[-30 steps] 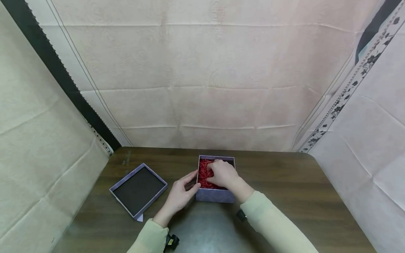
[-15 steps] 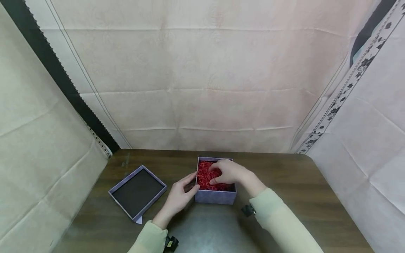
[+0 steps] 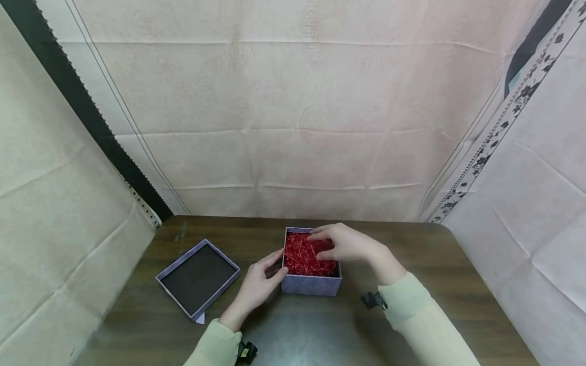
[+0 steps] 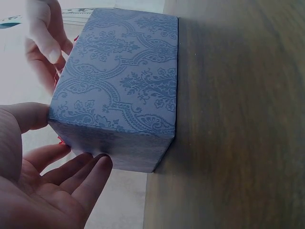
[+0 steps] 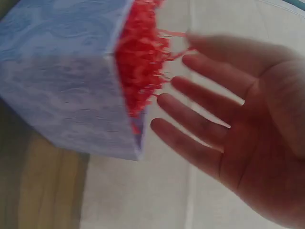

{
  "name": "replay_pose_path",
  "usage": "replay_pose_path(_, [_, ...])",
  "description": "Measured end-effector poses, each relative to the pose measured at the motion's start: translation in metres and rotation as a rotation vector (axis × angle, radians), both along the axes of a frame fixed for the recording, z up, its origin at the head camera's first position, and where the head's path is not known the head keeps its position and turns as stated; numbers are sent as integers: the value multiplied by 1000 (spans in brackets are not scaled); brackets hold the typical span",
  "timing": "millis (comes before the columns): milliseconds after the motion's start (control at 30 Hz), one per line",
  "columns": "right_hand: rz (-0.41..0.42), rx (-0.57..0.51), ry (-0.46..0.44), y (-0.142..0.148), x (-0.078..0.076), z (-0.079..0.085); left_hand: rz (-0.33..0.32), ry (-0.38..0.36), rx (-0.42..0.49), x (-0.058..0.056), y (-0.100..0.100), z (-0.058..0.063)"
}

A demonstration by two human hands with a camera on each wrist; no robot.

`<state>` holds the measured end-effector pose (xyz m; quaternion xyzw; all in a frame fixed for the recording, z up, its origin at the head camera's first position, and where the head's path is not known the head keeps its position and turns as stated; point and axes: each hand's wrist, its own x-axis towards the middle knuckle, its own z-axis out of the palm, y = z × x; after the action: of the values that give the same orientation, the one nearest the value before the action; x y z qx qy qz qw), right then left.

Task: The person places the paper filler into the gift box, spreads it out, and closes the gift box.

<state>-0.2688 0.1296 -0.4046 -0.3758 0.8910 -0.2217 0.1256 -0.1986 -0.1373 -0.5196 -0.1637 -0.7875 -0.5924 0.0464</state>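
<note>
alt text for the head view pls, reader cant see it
A person's left hand touches the left side of an open lavender box filled with red shreds, the right hand over them. A matching lid lies inside-up to the left on a wooden table.

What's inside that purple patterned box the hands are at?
Red shreds lie in the purple box, some poking out of it. The right hand hides part of them in the head view; whether anything lies beneath the shreds cannot be seen.
</note>
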Motion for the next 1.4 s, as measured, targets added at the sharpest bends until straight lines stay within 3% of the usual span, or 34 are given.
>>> replay_pose_path(133, [36,82,31,-5,-4,-16,4,-5,-4,0,0,0])
replay_pose_path(400, [62,266,298,-16,-7,-49,9,0,-12,0,0,-1])
replay_pose_path(500, [82,281,339,-17,-7,-53,11,-1,-16,1,0,0])
replay_pose_path(867, [27,254,250,-8,7,-30,0,10,-20,1,-1,0])
replay_pose_path(1033, [6,195,234,3,11,-22,12,12,-49,2,-2,0])
replay_pose_path(1400, [32,125,243,9,15,-20,44,-20,-79,3,-1,1])
